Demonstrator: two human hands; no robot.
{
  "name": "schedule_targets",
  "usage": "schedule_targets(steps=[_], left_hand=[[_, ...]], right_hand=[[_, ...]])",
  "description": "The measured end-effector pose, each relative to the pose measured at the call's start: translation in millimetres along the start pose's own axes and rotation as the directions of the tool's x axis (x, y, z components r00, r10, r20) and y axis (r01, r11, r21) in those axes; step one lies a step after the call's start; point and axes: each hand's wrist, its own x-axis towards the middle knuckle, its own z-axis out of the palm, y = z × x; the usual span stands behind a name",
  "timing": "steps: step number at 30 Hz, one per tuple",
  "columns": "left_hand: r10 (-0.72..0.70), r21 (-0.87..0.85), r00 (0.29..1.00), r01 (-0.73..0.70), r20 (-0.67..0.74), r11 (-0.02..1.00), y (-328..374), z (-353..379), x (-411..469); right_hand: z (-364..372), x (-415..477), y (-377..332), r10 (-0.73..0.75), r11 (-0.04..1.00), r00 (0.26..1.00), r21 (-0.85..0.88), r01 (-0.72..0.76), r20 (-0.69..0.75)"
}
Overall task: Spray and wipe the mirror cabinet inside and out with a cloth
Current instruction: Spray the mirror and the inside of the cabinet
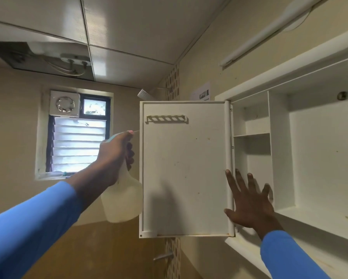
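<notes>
- Here, nearest the viewer, two blue sleeves enter from below: the left sleeve [28, 228] from the lower left, the right sleeve [290, 256] from the lower right.
- Left hand [112, 158]: fingers curled round the neck of a spray bottle [122, 198], holding it upright with the nozzle pointing toward the cabinet door [185, 168].
- Spray bottle: translucent white body and pale blue head, just beside the door's free edge.
- Right hand [249, 204]: fingers straight and spread wide, holding nothing, palm toward the cabinet [314, 158], low at the door's hinged edge; contact cannot be told.
- Cabinet door: swung open, its white inner face toward the viewer and speckled with small marks; a small slotted rack [166, 118] sits near its top.
- Cabinet: white, on the right-hand wall, standing open; a shelf [251, 135] divides the narrow left compartment, and a wider compartment lies to its right.
- Farther off: a tube light [270, 37] above the cabinet; on the far wall, a louvred window [78, 146] with an exhaust fan [65, 104] at its upper left.
</notes>
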Motion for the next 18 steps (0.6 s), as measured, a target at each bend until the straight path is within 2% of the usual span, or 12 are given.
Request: schedule_targets(steps=[3, 7, 9, 13, 18], left_hand=[[0.008, -0.052, 1.000, -0.008, -0.006, 0.999, 5, 12, 0], [0.013, 0.005, 0.984, -0.014, 0.179, 1.000, 3, 38, -14], [0.012, 0.022, 0.978, -0.017, 0.210, 1.000, -1, 53, -22], [-0.038, 0.050, 0.967, 0.026, 0.251, 0.998, -19, 80, -43], [-0.121, 0.145, 0.944, 0.079, 0.306, 0.986, -65, 78, -63]], right_hand=[[0, 0, 3, -0.009, 0.999, 1.000, 0.041, 0.009, 0.006], [-3, -1, 4, -0.017, 0.996, 0.999, 0.093, 0.014, 0.030], [-5, -3, 4, -0.021, 0.995, 0.999, 0.101, 0.017, 0.039], [-8, -2, 5, -0.021, 0.990, 0.996, 0.139, 0.010, 0.082], [-10, -2, 6, -0.032, 0.986, 0.993, 0.164, 0.013, 0.110]])
